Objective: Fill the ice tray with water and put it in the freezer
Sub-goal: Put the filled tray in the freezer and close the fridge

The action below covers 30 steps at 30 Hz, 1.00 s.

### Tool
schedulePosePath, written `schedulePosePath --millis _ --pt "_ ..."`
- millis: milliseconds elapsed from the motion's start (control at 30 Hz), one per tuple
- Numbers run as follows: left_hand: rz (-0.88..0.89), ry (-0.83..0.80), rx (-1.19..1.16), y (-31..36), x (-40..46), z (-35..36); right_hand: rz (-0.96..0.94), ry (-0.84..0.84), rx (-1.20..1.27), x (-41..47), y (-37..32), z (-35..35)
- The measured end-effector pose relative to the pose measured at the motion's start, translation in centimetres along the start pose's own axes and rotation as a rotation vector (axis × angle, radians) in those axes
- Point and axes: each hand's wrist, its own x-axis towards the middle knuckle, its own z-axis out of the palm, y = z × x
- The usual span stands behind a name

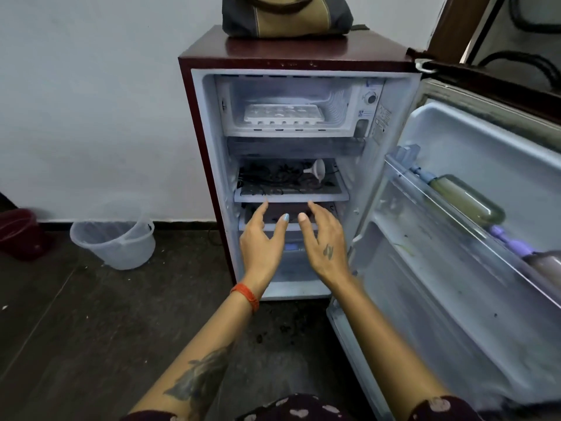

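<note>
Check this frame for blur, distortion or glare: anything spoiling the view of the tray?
Head view: wide-angle bending bows the fridge door, whose lower right smears; soft, even light, no glare; ice tray in the freezer compartment reads clearly; both hands, left hand, right hand, slightly soft.

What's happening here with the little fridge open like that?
A person stands at a small fridge whose door is swung wide open. A white ice tray sits in the freezer compartment at the top. The left hand and right hand are open and empty, held out in front of the lower shelves, touching nothing.
</note>
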Motion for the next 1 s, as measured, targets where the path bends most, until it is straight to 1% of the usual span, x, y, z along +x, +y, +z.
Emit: schedulePosePath --millis 333,500,800,1000 --pt "-0.078 0.080 -0.007 1.0 -11.9 2.9 -0.002 -0.128 0.059 -9.1 2.6 -6.2" --pt "-0.126 0.094 0.009 0.9 -16.3 4.0 0.009 -0.166 0.055 -12.9 3.9 -8.5" --pt "-0.095 0.032 0.018 1.2 -21.1 5.5 0.072 -0.104 0.069 -17.6 5.0 -11.3" --pt "-0.057 -0.037 -0.012 1.6 -24.2 6.6 0.101 -0.003 0.016 -20.8 6.2 -13.3"
